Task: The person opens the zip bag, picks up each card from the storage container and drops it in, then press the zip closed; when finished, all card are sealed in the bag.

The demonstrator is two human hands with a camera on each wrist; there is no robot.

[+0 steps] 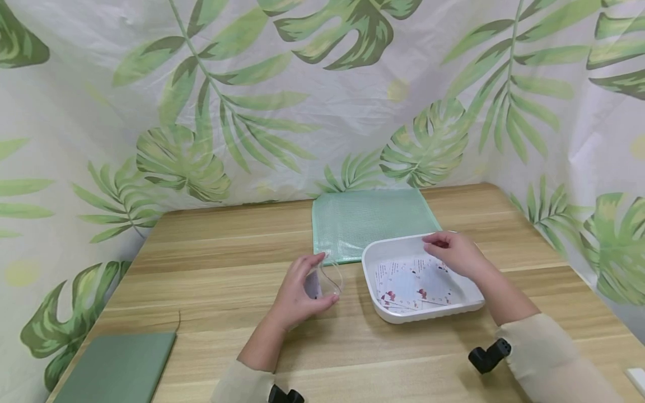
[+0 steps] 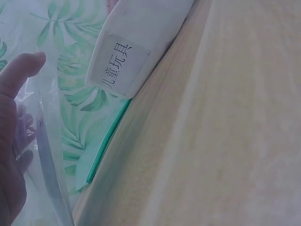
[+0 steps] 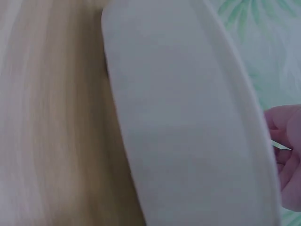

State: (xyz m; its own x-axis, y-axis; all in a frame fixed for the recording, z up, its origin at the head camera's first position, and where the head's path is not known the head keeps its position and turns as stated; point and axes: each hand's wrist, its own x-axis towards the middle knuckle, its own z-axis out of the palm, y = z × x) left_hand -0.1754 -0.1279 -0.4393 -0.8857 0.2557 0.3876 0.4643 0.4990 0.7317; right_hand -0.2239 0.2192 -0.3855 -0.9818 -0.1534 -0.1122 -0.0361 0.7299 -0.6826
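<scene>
My left hand [image 1: 301, 291] holds a clear plastic bag [image 1: 332, 279] between curled fingers and thumb, left of the white tray [image 1: 371, 280]. A flat whitish piece [image 1: 312, 284] shows in the bag; in the left wrist view it stands edge-on. My right hand [image 1: 456, 253] is over the tray's far right side, fingers loosely bent, and nothing shows between them. In the right wrist view the tray wall hides part of this hand. Several printed cards [image 1: 418, 282] with small red figures lie overlapping in the tray.
A pale green mesh zip pouch [image 1: 373, 218] lies behind the tray. At the front left is a dark green flat case [image 1: 118, 364] with a thin cord. A paper label [image 2: 120, 63] is stuck on the tray's side. Leaf-patterned cloth [image 1: 282, 112] hangs round the wooden table [image 1: 227, 268].
</scene>
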